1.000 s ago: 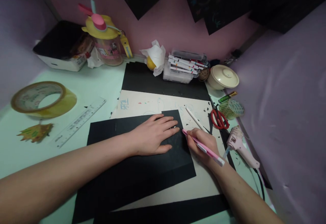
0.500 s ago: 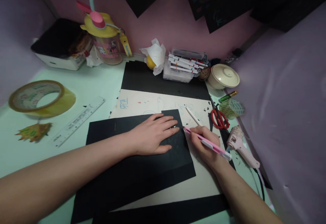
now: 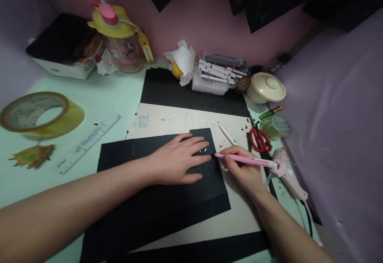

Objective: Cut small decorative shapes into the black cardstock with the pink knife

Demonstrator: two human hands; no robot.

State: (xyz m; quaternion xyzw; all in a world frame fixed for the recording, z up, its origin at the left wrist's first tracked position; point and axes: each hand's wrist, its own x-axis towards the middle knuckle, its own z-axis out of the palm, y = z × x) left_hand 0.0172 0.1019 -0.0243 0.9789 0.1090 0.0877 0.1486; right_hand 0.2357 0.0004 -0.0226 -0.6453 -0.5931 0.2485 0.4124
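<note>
My right hand (image 3: 243, 171) is closed in a writing grip around a slim pink craft knife (image 3: 245, 160), its tip set on the right edge of the top black paper sheet (image 3: 167, 191), just beyond my left fingertips. The tool could be a pen rather than a knife; the tip is too small to tell, though small pale notches in the black paper beside it look like cuts. My left hand (image 3: 176, 161) lies flat and open on that sheet, fingers spread toward the tip, grasping nothing and pinning the paper down.

I judge I'm in the middle of cutting or scoring small shapes near that corner. The next stroke calls for a steady, short pull with the tip kept clear of my left fingers, which sit very close to it, and firm pressure from the flat hand so the sheet doesn't slide.

The black sheet rests over a cream board (image 3: 185, 121) with faint doodles, and more black paper (image 3: 191, 89) beyond. A white pencil (image 3: 226, 134) lies just past my right hand. Red scissors (image 3: 259, 140) and a pink glue gun (image 3: 287, 175) sit to the right. To the far left lie a clear ruler (image 3: 86, 143) and a big tape roll (image 3: 40, 113), well apart from my hands.
</note>
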